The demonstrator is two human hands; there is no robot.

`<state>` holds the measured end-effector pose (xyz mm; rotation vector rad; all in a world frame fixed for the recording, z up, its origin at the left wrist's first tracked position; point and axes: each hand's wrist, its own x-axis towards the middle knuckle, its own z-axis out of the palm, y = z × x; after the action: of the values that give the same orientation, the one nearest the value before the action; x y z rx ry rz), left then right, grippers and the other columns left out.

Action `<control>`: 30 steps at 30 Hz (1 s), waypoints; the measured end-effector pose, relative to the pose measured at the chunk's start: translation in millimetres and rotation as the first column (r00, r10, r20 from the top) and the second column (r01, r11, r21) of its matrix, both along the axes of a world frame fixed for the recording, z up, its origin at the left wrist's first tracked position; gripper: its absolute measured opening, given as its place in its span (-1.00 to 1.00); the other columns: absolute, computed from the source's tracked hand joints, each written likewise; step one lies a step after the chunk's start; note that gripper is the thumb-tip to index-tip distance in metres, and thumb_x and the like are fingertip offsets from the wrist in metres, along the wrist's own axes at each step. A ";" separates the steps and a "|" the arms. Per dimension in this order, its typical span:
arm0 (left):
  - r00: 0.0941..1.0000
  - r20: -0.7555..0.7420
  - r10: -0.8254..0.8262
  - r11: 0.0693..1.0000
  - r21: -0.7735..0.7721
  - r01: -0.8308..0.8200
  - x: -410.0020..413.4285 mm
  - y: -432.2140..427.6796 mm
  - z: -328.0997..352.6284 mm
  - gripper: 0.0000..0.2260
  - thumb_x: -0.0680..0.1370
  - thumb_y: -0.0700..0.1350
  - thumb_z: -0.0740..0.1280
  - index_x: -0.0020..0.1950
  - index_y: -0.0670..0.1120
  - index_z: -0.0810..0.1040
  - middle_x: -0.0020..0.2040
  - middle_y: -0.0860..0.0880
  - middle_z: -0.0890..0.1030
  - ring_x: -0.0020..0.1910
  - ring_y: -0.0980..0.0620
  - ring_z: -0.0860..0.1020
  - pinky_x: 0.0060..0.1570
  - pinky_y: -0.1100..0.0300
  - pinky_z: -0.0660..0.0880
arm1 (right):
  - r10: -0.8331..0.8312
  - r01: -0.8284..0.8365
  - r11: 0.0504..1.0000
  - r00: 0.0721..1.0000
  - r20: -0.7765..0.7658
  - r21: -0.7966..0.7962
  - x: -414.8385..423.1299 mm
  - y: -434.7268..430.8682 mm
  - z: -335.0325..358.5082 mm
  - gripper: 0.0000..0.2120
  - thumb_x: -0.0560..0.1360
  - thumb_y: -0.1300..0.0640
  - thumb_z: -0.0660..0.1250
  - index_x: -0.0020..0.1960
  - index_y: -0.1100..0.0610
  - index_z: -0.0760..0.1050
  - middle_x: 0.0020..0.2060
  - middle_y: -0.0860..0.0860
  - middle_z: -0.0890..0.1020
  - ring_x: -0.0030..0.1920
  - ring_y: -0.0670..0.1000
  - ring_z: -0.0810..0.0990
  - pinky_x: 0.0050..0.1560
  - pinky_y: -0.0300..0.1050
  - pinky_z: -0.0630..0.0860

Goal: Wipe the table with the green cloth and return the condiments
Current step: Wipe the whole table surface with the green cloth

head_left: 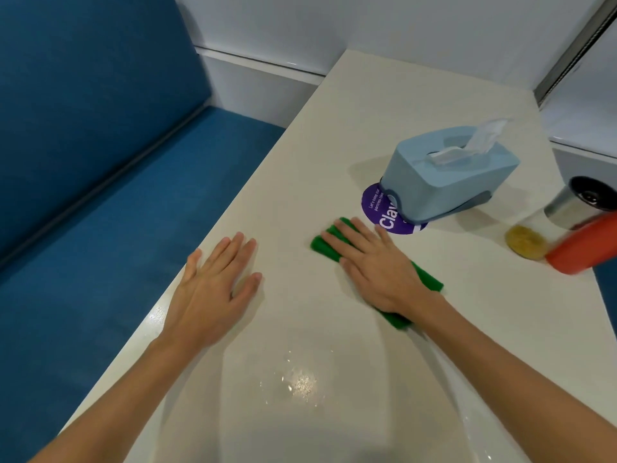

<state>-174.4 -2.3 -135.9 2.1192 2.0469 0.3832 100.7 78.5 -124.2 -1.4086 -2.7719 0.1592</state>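
A folded green cloth lies on the cream table, and my right hand presses flat on it with straight fingers. My left hand rests flat on the bare tabletop near the left edge, fingers spread. At the right edge stand the condiments: a red bottle, a clear shaker with yellowish contents and a metal shaker with a black top.
A light blue tissue box sits partly on a purple round sticker just beyond the cloth. A wet shiny patch lies on the near tabletop. A blue bench seat runs along the left; white walls close the far end.
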 end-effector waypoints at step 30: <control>0.999 0.027 0.018 1.000 0.019 -0.019 1.4 2.9 -0.8 -0.39 0.54 0.28 -0.12 0.57 0.11 0.09 0.57 0.18 0.04 0.53 0.23 -0.04 0.47 0.16 -0.24 | -0.163 0.163 0.987 0.987 -0.008 0.012 -120.6 108.6 -3.6 -0.51 0.64 0.02 -0.08 0.56 -0.06 -0.05 0.55 0.02 0.04 0.54 0.14 -0.05 0.48 0.17 -0.09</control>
<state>-172.9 0.7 -136.6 2.0960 2.0576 0.4335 -19.9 187.1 -127.8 -1.6200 -2.6317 0.1419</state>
